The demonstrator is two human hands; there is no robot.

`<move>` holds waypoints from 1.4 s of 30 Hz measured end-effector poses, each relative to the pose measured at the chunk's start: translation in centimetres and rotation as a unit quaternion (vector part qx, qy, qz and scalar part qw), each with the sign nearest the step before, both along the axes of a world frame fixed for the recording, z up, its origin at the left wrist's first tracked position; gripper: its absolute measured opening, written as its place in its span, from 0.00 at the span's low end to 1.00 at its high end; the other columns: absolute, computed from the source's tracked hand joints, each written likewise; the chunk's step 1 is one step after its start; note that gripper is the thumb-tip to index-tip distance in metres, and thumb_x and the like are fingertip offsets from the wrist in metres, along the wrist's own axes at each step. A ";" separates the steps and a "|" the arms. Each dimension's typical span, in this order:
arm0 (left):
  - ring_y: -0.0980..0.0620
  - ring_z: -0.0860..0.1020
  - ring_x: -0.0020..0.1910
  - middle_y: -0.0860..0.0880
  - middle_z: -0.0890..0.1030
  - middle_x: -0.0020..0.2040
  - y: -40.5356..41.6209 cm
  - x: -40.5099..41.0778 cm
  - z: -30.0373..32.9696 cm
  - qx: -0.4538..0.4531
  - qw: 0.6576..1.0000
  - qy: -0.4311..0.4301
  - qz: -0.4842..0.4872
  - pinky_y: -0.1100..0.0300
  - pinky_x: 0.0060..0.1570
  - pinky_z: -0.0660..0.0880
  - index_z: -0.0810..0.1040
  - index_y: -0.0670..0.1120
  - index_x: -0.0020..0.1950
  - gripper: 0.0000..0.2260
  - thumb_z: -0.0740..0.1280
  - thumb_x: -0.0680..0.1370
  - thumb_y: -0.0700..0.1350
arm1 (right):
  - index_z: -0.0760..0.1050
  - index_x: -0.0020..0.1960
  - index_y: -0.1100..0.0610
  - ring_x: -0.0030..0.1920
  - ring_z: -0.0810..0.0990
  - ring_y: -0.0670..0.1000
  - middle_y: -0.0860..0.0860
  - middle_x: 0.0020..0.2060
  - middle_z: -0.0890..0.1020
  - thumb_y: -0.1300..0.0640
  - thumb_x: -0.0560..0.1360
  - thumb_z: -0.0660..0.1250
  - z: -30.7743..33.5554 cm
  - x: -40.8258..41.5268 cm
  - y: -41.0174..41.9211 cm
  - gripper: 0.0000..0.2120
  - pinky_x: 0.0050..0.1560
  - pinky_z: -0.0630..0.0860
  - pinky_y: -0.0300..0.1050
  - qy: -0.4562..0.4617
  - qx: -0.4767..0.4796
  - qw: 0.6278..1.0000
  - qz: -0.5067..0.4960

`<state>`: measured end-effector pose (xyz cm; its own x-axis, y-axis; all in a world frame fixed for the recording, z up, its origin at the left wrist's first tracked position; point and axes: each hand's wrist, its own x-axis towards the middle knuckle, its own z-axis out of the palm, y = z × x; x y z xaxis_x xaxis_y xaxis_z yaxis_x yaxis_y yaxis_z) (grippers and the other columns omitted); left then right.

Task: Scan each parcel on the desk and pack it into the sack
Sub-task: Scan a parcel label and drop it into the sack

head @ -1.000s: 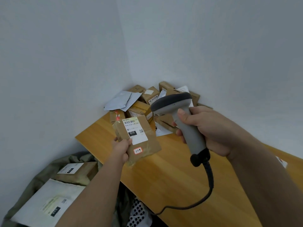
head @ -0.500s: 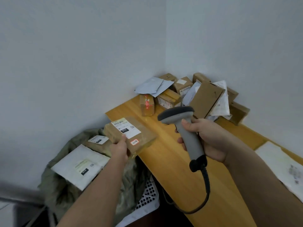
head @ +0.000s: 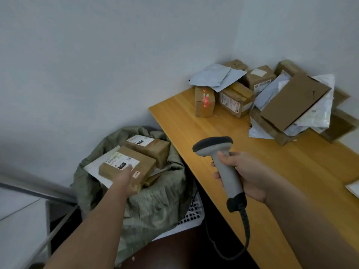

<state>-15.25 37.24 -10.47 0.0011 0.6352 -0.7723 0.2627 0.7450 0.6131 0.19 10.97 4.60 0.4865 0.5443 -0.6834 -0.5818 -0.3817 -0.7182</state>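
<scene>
My right hand (head: 250, 175) wrapped round scanner (head: 221, 162) handle, held above desk (head: 291, 171) edge. My left hand (head: 124, 176) grasps brown parcel (head: 128, 167) over open sack (head: 155, 202), thumb on label. Another box (head: 153, 147) and white mailer (head: 93, 167) already inside. Parcel pile (head: 272, 98) at far desk corner.

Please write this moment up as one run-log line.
left hand: holds brown parcel over green sack | right hand: grips barcode scanner above desk | more parcels wait
</scene>
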 end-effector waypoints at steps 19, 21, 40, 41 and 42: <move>0.40 0.65 0.72 0.44 0.63 0.76 -10.6 16.2 2.2 0.069 0.920 0.017 -0.386 0.41 0.69 0.66 0.61 0.46 0.77 0.26 0.64 0.81 0.47 | 0.74 0.59 0.62 0.40 0.78 0.53 0.58 0.50 0.77 0.55 0.82 0.61 0.4 3.5 -11.4 0.11 0.41 0.76 0.48 -0.027 0.048 0.965 -0.257; 0.41 0.64 0.73 0.44 0.63 0.76 -14.8 19.6 2.6 0.102 0.886 0.016 -0.452 0.42 0.69 0.66 0.61 0.45 0.77 0.24 0.63 0.82 0.46 | 0.75 0.57 0.60 0.40 0.79 0.53 0.57 0.49 0.78 0.55 0.82 0.62 0.4 3.9 -15.0 0.10 0.43 0.77 0.48 -0.039 0.044 0.945 -0.322; 0.47 0.50 0.78 0.51 0.44 0.80 -52.2 36.5 -2.9 0.518 0.157 0.032 -0.840 0.46 0.75 0.56 0.43 0.53 0.80 0.38 0.62 0.78 0.37 | 0.74 0.57 0.61 0.36 0.78 0.51 0.54 0.40 0.78 0.60 0.79 0.66 -7.9 9.5 -42.9 0.08 0.38 0.76 0.46 0.023 0.031 0.756 -0.654; 0.48 0.46 0.79 0.52 0.42 0.80 -53.1 36.9 -3.7 0.521 0.141 0.030 -0.841 0.45 0.76 0.51 0.42 0.55 0.80 0.39 0.62 0.77 0.36 | 0.74 0.58 0.61 0.37 0.78 0.51 0.54 0.41 0.78 0.59 0.79 0.66 -8.4 9.6 -43.3 0.09 0.38 0.76 0.47 0.028 0.026 0.757 -0.652; 0.48 0.42 0.79 0.53 0.40 0.80 -53.9 37.2 -4.5 0.520 0.129 0.033 -0.844 0.44 0.76 0.47 0.42 0.57 0.80 0.40 0.61 0.77 0.34 | 0.73 0.58 0.61 0.37 0.78 0.51 0.54 0.41 0.78 0.59 0.79 0.66 -8.9 9.8 -43.6 0.10 0.38 0.76 0.47 0.034 0.022 0.757 -0.652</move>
